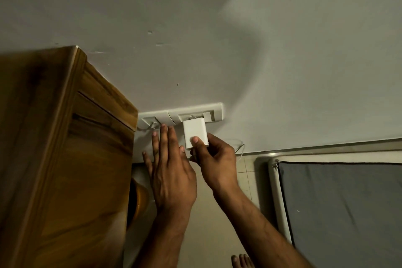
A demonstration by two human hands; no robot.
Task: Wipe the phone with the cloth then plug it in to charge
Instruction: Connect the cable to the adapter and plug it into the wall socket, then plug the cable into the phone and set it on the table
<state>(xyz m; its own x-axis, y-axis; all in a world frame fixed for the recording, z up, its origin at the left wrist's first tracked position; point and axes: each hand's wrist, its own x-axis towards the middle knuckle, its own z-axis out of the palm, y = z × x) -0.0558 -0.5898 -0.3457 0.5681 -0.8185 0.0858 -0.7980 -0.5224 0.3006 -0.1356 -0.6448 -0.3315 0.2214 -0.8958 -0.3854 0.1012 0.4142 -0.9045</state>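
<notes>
A white charger block (pixel 195 131) is pressed against the socket of a white wall switch plate (pixel 215 111) low on the wall. My right hand (pixel 214 159) grips the block's lower end between thumb and fingers. My left hand (pixel 169 165) is flat with fingers spread, just left of the block and below the plate, holding nothing. A thin white cable (pixel 240 148) loops behind my right hand along the wall. Neither the phone nor the cloth is in view.
A tall wooden cabinet (pixel 65 159) fills the left side, close to the switch plate. A grey mattress (pixel 343 213) on a pale frame lies at the lower right. An orange round object (pixel 139 200) sits by the cabinet's foot. Tiled floor (pixel 219 224) and my toes (pixel 241 261) show below.
</notes>
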